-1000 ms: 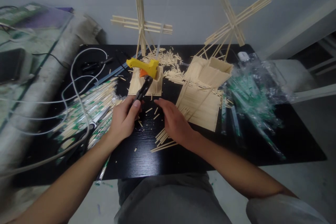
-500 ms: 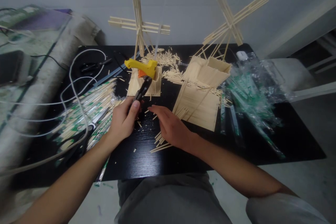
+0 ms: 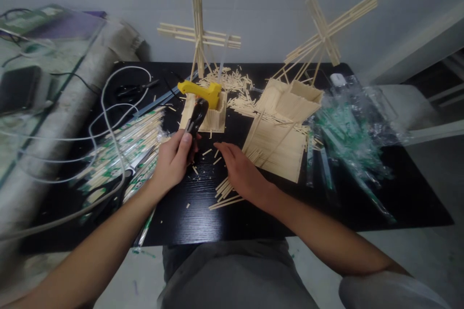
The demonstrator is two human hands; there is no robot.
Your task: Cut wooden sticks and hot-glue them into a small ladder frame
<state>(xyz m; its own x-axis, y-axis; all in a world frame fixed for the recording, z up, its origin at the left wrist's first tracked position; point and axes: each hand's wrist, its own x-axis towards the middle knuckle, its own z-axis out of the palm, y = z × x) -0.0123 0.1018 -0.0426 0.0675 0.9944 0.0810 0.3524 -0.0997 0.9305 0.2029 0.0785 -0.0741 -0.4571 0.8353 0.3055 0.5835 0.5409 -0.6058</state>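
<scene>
My left hand (image 3: pixel 173 163) is closed round the black handle of a tool (image 3: pixel 194 119) that points away from me towards a yellow glue gun (image 3: pixel 200 90). The glue gun rests on a small block of glued sticks (image 3: pixel 212 118). My right hand (image 3: pixel 242 173) lies palm down on the black table (image 3: pixel 203 217), fingers stretched out over a few loose wooden sticks (image 3: pixel 224 192). Just right of that hand sits a flat panel of sticks (image 3: pixel 277 147).
Two stick windmills (image 3: pixel 198 38) (image 3: pixel 322 29) stand at the back. A box of sticks (image 3: pixel 290 101) sits behind the panel. Wrapped chopsticks (image 3: pixel 126 147) and white cable (image 3: pixel 105 120) lie left. Crumpled plastic wrappers (image 3: pixel 348 135) lie right. Short stick offcuts (image 3: pixel 228 79) are scattered.
The black tool in my left hand has turned more upright beside the glue gun. My right hand has shifted slightly over the loose sticks.
</scene>
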